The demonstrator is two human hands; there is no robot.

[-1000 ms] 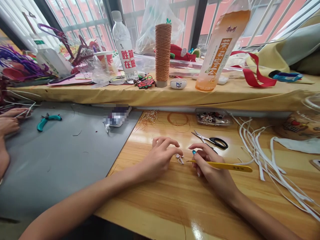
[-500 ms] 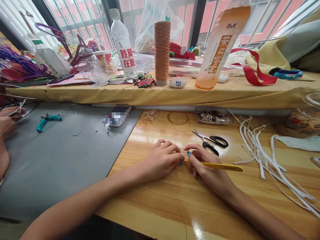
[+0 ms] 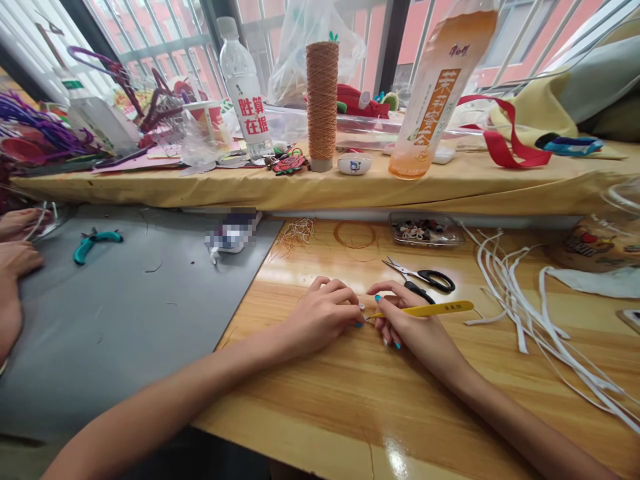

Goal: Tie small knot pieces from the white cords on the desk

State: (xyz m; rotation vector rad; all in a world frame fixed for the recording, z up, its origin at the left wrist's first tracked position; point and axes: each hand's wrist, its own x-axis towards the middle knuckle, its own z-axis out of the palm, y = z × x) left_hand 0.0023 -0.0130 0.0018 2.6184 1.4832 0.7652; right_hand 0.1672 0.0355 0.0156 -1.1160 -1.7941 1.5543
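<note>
My right hand [image 3: 400,317] is closed on yellow tweezers [image 3: 440,309], whose thin tip points left toward my other hand. Resting on the wooden table, my left hand [image 3: 333,310] has its fingers bent together around a small piece. A little round white bit [image 3: 361,307] shows at its fingertips, close to the tweezer tip; the rest of that piece is hidden by the fingers. Just beyond my right hand lie black-handled scissors [image 3: 425,277], partly covered by it.
Behind are a coil of brown cord [image 3: 355,235], thread scraps [image 3: 299,232] and a clear tray [image 3: 427,229] of small parts. White cords [image 3: 525,300] spread at right. Teal pliers [image 3: 96,244] lie on the grey mat [image 3: 150,320], near another person's hands [image 3: 17,257]. A cord spool [image 3: 323,107] stands on the ledge.
The tweezers have turned in my right hand, their back end now higher and further left. My right hand's lower fingers show more. My left hand stays nearly in place.
</note>
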